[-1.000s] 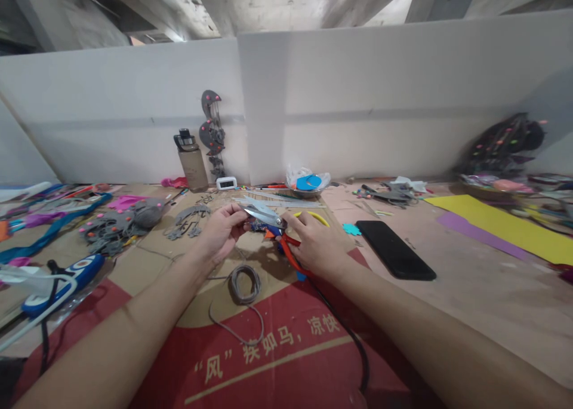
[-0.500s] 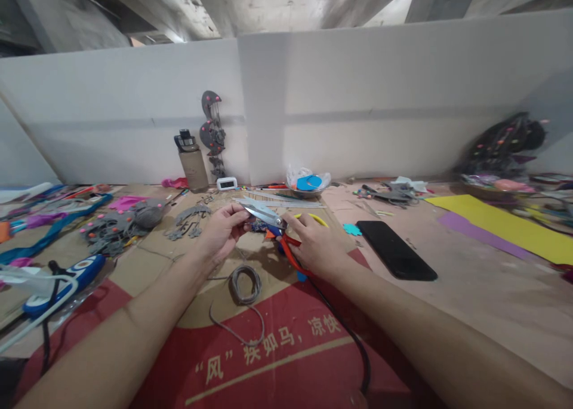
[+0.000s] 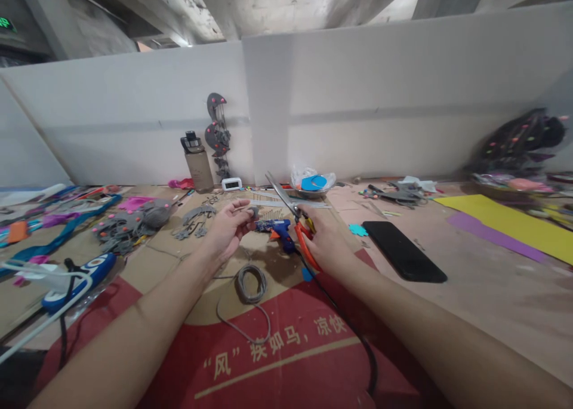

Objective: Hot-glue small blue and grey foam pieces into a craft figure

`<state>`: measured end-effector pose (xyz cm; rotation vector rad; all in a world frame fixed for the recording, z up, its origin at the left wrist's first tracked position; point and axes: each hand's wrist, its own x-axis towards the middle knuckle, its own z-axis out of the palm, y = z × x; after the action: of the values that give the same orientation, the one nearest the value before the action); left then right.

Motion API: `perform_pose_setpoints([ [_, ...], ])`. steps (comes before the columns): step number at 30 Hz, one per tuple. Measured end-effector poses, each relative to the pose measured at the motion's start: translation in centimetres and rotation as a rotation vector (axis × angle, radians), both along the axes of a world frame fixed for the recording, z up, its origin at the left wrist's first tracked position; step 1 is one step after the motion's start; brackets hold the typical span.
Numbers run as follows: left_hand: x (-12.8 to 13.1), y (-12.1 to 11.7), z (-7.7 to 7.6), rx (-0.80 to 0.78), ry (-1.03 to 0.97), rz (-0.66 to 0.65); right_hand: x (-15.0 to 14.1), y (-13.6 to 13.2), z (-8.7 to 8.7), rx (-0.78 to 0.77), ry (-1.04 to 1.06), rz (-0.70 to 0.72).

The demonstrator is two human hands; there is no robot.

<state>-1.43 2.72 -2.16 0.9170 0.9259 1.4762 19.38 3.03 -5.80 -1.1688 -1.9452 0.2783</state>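
Note:
Scissors [image 3: 283, 191] with red and yellow handles are in my right hand [image 3: 326, 239], fingers wrapped round the grips. Their blades point up and to the left, apart from my left hand [image 3: 230, 225]. Between the thumb and fingers of that left hand is a small grey piece [image 3: 255, 211], too small to make out fully. A blue hot glue gun [image 3: 281, 231] lies between the hands, partly hidden by the right one. Closer to me, a coil of grey cord [image 3: 251, 283] rests on the cardboard [image 3: 268, 379], its loose end curling over the red print.
A black phone [image 3: 403, 251] lies right of my right hand. Left are a blue-and-white power strip [image 3: 80, 280] and grey felt pieces with pink pins [image 3: 134, 224]. A bottle [image 3: 199, 169], a small white clock [image 3: 231, 184] and a bowl [image 3: 329, 189] stand by the wall.
The scissors have swung away from my left fingertips, blades now pointing upward. The small grey piece and the glue gun show more plainly. The whole view has shifted slightly.

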Motion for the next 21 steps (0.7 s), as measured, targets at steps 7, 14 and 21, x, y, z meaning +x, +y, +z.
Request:
perform_pose_setpoints([
  [7, 0.35, -0.51, 0.27, 0.002, 0.025, -0.017, -0.27, -0.3, 0.32, 0.004, 0.039, -0.006],
  [14, 0.04, -0.04, -0.15, 0.07, 0.016, -0.01, -0.46, -0.64, 0.42, -0.07, -0.026, 0.076],
  [21, 0.02, -0.01, -0.08, 0.049, 0.026, -0.018, -0.46, -0.54, 0.21, -0.084, -0.044, 0.071],
])
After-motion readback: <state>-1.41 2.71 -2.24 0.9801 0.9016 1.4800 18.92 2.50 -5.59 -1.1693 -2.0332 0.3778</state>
